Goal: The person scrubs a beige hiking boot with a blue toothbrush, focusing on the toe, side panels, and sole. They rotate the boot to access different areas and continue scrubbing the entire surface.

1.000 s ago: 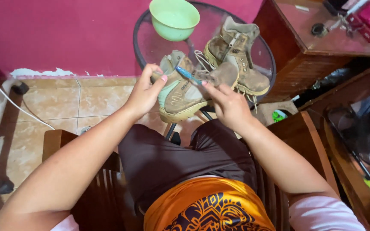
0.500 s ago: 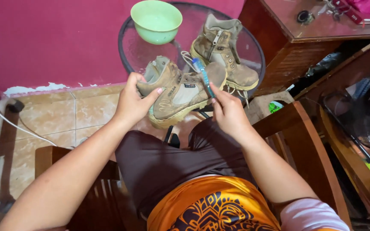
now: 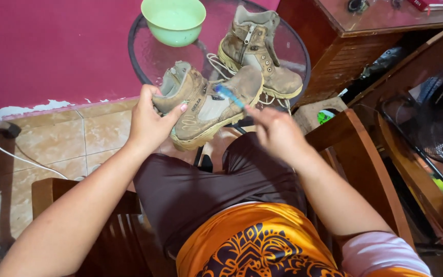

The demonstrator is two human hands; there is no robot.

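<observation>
My left hand [image 3: 150,122] grips the heel of a dirty tan boot [image 3: 212,105] and holds it on its side over my lap. A blue toothbrush [image 3: 228,96] is in my right hand [image 3: 277,132], its head against the boot's upper near the toe. The other tan boot [image 3: 258,50], with loose white laces, stands upright on the round glass table [image 3: 149,56] just beyond. A light green bowl [image 3: 173,19] sits at the far side of that table.
I sit on a wooden chair [image 3: 365,154] with dark shorts over my lap. A dark wooden cabinet [image 3: 365,36] stands at the right, a black fan [image 3: 437,113] beside it. A magenta wall [image 3: 47,46] and tan floor tiles [image 3: 42,143] are at the left.
The view has drifted so boots and table sit higher and further right. My right hand has drawn the toothbrush along the boot's upper; my left hand keeps its grip on the heel.
</observation>
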